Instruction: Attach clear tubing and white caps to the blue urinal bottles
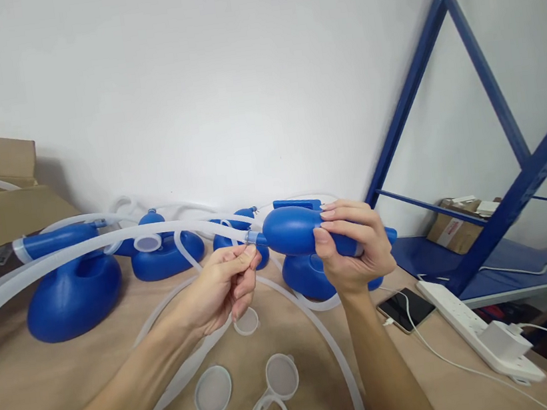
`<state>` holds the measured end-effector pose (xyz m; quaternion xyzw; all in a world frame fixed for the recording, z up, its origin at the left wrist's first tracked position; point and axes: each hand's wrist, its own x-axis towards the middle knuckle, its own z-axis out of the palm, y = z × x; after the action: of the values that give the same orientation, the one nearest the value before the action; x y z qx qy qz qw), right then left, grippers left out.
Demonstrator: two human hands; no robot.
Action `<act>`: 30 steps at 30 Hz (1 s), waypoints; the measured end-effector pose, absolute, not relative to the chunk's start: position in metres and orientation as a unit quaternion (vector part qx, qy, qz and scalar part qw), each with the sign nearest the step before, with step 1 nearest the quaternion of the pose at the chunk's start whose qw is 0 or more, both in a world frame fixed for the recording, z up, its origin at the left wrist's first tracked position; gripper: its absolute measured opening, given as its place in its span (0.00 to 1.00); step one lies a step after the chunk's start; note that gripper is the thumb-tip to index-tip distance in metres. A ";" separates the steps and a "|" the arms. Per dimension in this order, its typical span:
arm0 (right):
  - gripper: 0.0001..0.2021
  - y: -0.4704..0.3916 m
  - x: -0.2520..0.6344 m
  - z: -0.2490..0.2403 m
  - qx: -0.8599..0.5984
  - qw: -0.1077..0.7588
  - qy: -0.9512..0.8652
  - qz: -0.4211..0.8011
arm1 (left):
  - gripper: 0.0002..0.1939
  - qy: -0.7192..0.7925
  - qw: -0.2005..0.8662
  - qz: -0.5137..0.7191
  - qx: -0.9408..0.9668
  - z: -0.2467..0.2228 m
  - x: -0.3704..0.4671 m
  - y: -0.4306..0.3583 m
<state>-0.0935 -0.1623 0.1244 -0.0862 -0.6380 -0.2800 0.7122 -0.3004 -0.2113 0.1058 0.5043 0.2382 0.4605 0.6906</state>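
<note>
A blue plastic bottle (291, 231) is raised over the table, lying on its side with its narrow neck to the left. My right hand (353, 241) wraps round its wider right part. A translucent white hose (156, 228) runs from the left edge to the neck, and a small metal clamp (248, 236) sits at the joint. My left hand (228, 281) is closed just under the clamp, thumb and forefinger pinched at it; what lies between the fingertips is too small to make out.
Several blue bottles (74, 298) with hoses stand along the wall. White caps with rings (282, 375) lie at the front. A cardboard box (2, 214) is left; a phone (406, 310), power strip (471, 327) and blue metal shelf (502, 255) are right.
</note>
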 end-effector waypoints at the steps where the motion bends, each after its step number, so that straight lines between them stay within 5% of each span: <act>1: 0.06 -0.163 -0.094 0.125 -0.089 0.714 -0.637 -0.278 | 0.18 0.237 0.690 0.457 0.508 0.106 -0.301 -0.211; 7: 0.03 -0.166 -0.103 0.121 -0.136 0.761 -0.593 -0.226 | 0.20 0.220 0.679 0.458 0.530 0.108 -0.303 -0.213; 11: 0.03 -0.167 -0.103 0.122 -0.175 0.768 -0.586 -0.192 | 0.25 0.275 0.575 0.447 0.628 0.111 -0.307 -0.212; 16: 0.03 -0.171 -0.099 0.127 -0.210 0.758 -0.596 -0.161 | 0.21 0.429 0.120 0.527 0.724 0.114 -0.322 -0.210; 20: 0.03 -0.183 -0.104 0.129 -0.215 0.745 -0.614 -0.151 | 0.20 0.400 -0.209 0.453 0.769 0.117 -0.335 -0.212; 22: 0.03 -0.190 -0.109 0.128 -0.220 0.728 -0.637 -0.128 | 0.21 0.374 -0.236 0.404 0.801 0.118 -0.338 -0.213; 26: 0.01 -0.190 -0.114 0.127 -0.225 0.695 -0.681 -0.049 | 0.33 0.391 -0.106 0.328 0.854 0.113 -0.333 -0.212; 30: 0.12 -0.160 -0.095 0.123 -0.165 0.683 -0.704 0.101 | 0.35 0.430 -0.044 0.317 0.844 0.111 -0.330 -0.207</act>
<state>-0.0952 -0.1605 0.1233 -0.1653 -0.7042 0.1013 0.6830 -0.3301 -0.2068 0.1109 0.8442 0.4299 0.3170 -0.0439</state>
